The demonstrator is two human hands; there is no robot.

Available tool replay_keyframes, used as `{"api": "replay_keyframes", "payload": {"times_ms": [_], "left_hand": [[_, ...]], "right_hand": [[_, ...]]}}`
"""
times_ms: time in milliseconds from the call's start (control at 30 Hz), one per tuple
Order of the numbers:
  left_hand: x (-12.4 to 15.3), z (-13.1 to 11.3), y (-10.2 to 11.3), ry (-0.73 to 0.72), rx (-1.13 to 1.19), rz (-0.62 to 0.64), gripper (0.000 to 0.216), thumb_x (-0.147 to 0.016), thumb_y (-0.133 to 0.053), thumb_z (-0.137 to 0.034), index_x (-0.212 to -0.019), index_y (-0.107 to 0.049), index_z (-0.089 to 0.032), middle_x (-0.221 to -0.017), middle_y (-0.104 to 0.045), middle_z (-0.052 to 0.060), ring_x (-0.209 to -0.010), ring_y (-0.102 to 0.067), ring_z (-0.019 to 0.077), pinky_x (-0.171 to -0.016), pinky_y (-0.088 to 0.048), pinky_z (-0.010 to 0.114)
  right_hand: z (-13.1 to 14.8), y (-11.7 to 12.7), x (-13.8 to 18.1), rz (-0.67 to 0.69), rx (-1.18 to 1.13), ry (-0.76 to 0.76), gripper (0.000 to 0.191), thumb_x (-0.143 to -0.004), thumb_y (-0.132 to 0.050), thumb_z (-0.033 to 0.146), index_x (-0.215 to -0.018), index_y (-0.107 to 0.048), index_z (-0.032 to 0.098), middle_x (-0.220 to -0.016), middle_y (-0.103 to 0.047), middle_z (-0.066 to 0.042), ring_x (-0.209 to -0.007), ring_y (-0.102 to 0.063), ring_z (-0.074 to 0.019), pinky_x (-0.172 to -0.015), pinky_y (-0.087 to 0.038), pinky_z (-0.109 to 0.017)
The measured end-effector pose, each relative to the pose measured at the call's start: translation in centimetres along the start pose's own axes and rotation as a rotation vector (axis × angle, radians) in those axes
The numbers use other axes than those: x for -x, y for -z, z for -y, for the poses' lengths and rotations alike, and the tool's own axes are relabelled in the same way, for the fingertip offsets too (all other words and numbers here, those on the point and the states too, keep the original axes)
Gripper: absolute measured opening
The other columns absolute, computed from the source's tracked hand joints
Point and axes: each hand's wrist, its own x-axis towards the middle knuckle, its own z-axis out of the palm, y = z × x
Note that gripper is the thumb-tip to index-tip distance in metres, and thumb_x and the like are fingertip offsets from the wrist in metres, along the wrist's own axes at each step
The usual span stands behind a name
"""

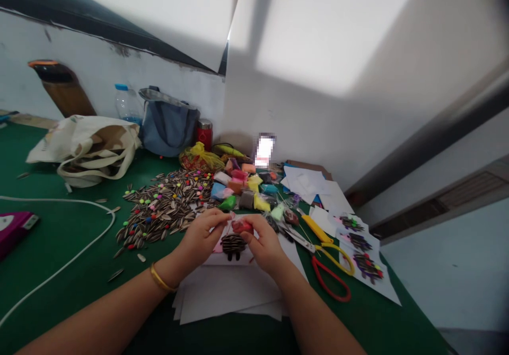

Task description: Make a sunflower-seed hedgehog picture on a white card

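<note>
Above a stack of white paper (230, 294), my right hand (265, 244) is closed around a small packet of red clay (242, 226). My left hand (202, 238) pinches the clear plastic at the packet's left side. Just beneath both hands, a figure of striped sunflower seeds (234, 243) lies on the top sheet, with dark legs and a pink part partly covered by my left fingers. To the left spreads a pile of sunflower seeds (169, 206) mixed with small coloured balls. Several bagged clay pieces (246, 200) sit beyond my hands.
Right of the paper lie scissors (332, 270) with red and yellow handles and a yellow utility knife (317, 229). Finished seed figures (368, 267) rest on sheets at far right. Bags (169, 124), a red flask (204, 135) and a phone (264, 149) stand along the wall. A white cable (79, 257) curves at left.
</note>
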Motion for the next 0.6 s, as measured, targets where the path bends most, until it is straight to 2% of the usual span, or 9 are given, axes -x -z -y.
{"api": "replay_keyframes", "payload": {"times_ms": [167,333,600], "left_hand": [[0.02,0.14,0.2,-0.011,-0.038,0.075,0.023,-0.092,-0.056,-0.028,-0.107,-0.073,-0.024,-0.102,-0.067,0.006,-0.095,-0.063,0.0178,-0.088,-0.051,0.03],[0.25,0.08,0.18,-0.021,-0.108,0.063,0.019,-0.088,-0.064,-0.031,-0.102,-0.074,-0.025,-0.103,-0.07,0.006,-0.096,-0.065,0.0196,-0.088,-0.052,0.032],[0.57,-0.1,0.15,-0.174,-0.279,-0.002,0.016,-0.088,-0.064,-0.028,-0.1,-0.074,-0.026,-0.101,-0.073,0.007,-0.094,-0.067,0.0212,-0.086,-0.052,0.036]], "right_hand": [[0.0,-0.11,0.0,-0.017,0.023,-0.016,0.018,-0.091,-0.058,0.028,-0.107,-0.063,0.021,-0.101,-0.064,-0.005,-0.095,-0.058,-0.021,-0.086,-0.045,-0.034],[0.22,-0.31,-0.09,-0.027,0.106,0.008,0.013,-0.09,-0.059,0.024,-0.101,-0.062,0.02,-0.097,-0.064,-0.005,-0.091,-0.057,-0.0207,-0.083,-0.044,-0.034],[0.38,-0.41,-0.13,-0.046,0.207,0.038,0.01,-0.091,-0.057,0.024,-0.1,-0.06,0.02,-0.092,-0.063,-0.006,-0.087,-0.055,-0.0212,-0.078,-0.043,-0.034]]}}
